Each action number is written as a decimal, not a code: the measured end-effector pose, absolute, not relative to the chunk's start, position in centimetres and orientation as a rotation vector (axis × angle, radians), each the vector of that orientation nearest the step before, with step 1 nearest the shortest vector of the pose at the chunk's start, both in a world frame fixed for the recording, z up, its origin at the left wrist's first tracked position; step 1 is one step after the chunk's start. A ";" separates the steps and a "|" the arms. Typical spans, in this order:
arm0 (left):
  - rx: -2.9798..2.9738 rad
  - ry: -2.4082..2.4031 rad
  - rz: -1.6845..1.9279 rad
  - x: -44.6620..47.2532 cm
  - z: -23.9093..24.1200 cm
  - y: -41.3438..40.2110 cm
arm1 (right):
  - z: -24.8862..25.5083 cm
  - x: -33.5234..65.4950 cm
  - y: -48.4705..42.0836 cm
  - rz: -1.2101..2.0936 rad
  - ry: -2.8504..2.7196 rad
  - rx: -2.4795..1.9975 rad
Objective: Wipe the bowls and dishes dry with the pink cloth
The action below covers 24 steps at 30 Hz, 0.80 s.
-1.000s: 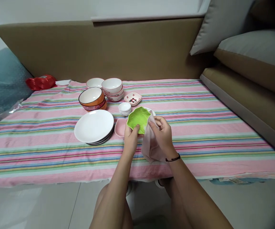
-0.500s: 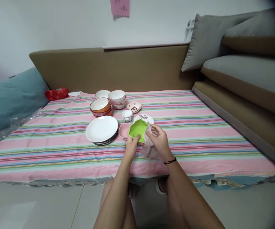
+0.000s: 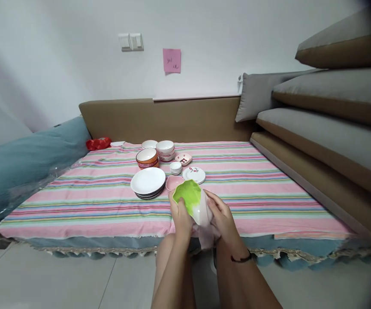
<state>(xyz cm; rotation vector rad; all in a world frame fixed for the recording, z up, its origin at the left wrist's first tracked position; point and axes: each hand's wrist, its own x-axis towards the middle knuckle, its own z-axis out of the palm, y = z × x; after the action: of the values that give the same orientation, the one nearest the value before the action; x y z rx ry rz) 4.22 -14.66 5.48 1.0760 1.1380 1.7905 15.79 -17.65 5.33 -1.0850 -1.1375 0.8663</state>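
A green leaf-shaped bowl (image 3: pixel 188 195) is held up and tilted above the front of the striped cloth. My left hand (image 3: pixel 181 214) grips its left side, thumb pressed on the rim. On the right side, my right hand (image 3: pixel 221 216) is closed on a pale pink cloth (image 3: pixel 206 231), which lies against the bowl and hangs below it. Just behind the bowl are a pink dish (image 3: pixel 173 183) and a white plate with red flowers (image 3: pixel 194 174). A stack of large white plates (image 3: pixel 148 181) stands to the left.
Farther back are orange bowls (image 3: pixel 147 158), white bowls (image 3: pixel 165 148), small white dishes (image 3: pixel 175 167) and a patterned square dish (image 3: pixel 183 159). A red package (image 3: pixel 98 143) lies at the back left. Cushions (image 3: pixel 327 128) are piled on the right; a blue bolster (image 3: pixel 43 159) lies left.
The camera view has tilted up, so more wall shows. The bowl has come closer to my body and tilted more, and the cloth now covers its right side.
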 end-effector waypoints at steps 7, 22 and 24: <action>0.893 1.053 2.008 3.8 12.1 -19.0 | 3.4 13.6 -25.5 0.461 -1.004 -1.183; 0.940 0.771 1.514 0.9 21.5 -27.9 | 7.7 14.4 -29.5 1.076 -1.098 -0.823; 0.919 0.776 1.528 0.6 21.8 -28.3 | 8.1 15.2 -30.3 1.240 -1.218 -0.802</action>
<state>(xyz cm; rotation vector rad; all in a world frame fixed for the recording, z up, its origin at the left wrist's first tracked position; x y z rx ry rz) 0.60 -28.35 21.75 0.9189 0.7763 1.5283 15.21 -30.34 8.14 -0.8016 -1.2178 1.2405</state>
